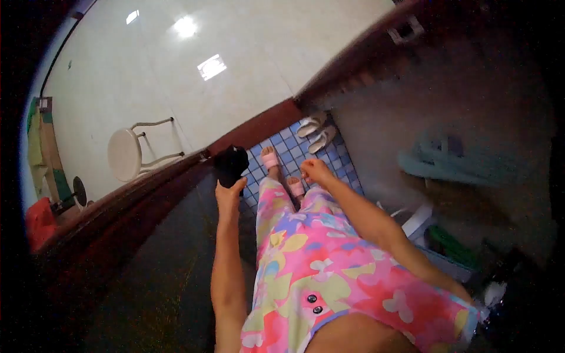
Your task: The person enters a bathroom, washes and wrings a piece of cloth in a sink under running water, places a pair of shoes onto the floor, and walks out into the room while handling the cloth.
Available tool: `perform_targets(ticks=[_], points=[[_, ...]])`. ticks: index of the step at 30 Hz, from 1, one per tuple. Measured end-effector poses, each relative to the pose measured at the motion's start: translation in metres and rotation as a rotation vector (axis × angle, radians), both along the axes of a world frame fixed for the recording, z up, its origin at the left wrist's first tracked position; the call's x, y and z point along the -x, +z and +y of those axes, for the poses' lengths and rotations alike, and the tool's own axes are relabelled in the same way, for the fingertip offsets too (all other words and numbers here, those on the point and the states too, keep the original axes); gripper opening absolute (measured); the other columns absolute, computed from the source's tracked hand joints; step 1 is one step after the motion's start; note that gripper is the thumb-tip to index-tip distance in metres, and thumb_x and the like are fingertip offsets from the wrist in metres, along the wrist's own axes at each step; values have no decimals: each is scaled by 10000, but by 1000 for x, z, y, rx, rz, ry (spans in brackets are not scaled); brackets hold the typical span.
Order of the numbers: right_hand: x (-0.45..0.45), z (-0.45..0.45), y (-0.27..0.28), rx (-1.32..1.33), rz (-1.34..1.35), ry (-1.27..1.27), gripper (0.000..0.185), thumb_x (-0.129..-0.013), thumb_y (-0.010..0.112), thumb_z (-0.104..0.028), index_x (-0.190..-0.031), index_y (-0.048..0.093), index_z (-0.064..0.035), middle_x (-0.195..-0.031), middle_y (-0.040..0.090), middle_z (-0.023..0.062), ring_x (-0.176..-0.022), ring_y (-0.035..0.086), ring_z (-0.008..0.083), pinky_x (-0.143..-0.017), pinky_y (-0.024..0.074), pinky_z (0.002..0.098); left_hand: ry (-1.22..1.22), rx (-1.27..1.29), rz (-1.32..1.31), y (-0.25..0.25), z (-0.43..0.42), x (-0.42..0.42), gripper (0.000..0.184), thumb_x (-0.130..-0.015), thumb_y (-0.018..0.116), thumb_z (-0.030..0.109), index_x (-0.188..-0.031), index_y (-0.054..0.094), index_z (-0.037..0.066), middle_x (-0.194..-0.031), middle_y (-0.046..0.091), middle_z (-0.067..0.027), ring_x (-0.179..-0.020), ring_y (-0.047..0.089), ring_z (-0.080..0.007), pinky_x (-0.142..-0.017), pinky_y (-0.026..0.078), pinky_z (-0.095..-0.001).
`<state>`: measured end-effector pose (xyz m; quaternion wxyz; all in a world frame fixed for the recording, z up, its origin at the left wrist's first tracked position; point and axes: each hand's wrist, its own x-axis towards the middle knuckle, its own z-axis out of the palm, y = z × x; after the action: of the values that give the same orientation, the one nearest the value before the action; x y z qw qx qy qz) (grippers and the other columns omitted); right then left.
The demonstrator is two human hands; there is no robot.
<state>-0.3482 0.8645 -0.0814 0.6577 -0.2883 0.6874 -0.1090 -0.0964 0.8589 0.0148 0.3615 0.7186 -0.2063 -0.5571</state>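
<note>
My left hand point(228, 193) is closed around a soft-looking black item point(232, 160), too dark to tell its kind. It is held out near the dark red door sill. My right hand point(318, 172) hangs over the tiles with its fingers curled in, and nothing shows in them. Below are my feet in pink slippers point(269, 157) on a blue tiled floor point(284, 141). I wear a bright floral outfit point(329, 253).
Beyond the raised dark red sill point(262, 125) lies a pale shiny floor point(235, 88) with a round stool point(125, 155) on its side. Light shoes point(321, 139) stand by the right wall. A blurred blue-green rack point(447, 159) and a tub with green stuff point(450, 247) are at right.
</note>
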Motion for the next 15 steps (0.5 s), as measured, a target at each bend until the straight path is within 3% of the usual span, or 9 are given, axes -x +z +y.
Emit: perform_targets(ticks=[2,6,8,13,15], points=[[-11,-14,0,15,52,127,156,-722,515,-165,-821,505,-46,-677,519,22,-547,513,92,-431,419,217,54,92,48,-1,-14,-9,367,-572,629,87,-903,487,15,-739,508,-8,-628,460,-107,-571,373,-226],[-32,-13,9,41,53,14,199,-691,527,-206,-755,548,-20,-584,542,61,-496,511,131,-446,415,264,14,71,65,-17,-25,-27,362,-580,621,76,-915,493,19,-764,507,1,-649,458,-101,-582,373,-224],[-36,-26,7,6,44,188,210,-709,520,-196,-842,525,-33,-700,542,42,-568,534,111,-445,424,227,13,120,59,-16,-34,-32,357,-584,620,76,-914,496,21,-761,505,4,-648,456,-96,-581,373,-222],[-53,-47,22,28,74,255,216,-709,520,-205,-836,527,-30,-686,537,36,-576,534,110,-448,422,232,52,130,186,10,-45,-36,331,-580,636,92,-881,516,26,-729,515,3,-613,461,-96,-557,380,-218],[-64,-59,28,54,47,270,214,-708,522,-207,-830,528,-31,-676,533,32,-578,533,109,-450,420,231,3,46,117,-18,-38,-47,316,-567,647,107,-848,527,27,-699,521,-4,-592,470,-102,-530,387,-231]])
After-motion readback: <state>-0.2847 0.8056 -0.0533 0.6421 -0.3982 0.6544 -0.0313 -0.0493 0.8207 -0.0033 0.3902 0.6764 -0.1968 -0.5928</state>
